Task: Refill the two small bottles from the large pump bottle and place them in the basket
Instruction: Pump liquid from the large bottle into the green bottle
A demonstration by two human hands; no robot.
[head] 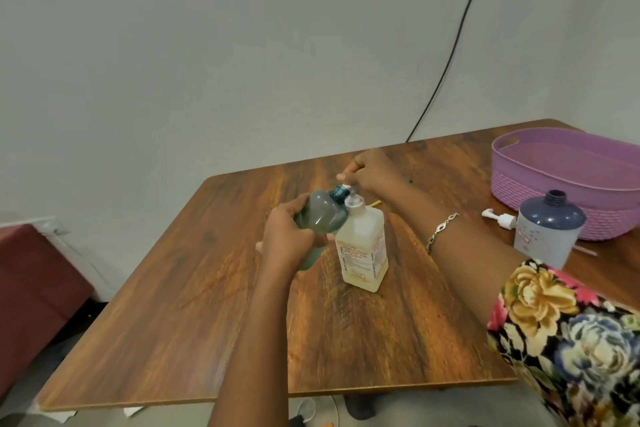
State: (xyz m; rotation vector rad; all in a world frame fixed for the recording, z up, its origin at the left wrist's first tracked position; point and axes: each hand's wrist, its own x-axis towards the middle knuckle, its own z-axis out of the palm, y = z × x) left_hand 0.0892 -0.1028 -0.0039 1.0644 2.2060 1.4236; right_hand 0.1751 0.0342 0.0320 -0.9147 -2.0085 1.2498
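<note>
A large clear pump bottle with pale liquid stands upright in the middle of the wooden table. My left hand grips a small teal bottle, tilted so its open neck meets the pump spout. My right hand rests on the white pump head, fingers curled over it. A second small bottle, blue-grey with an open neck, stands upright at the right, in front of the purple basket.
A loose white pump cap lies on the table between the second bottle and the basket. A black cable runs down the wall behind the table. A dark red seat sits at the left, below table level.
</note>
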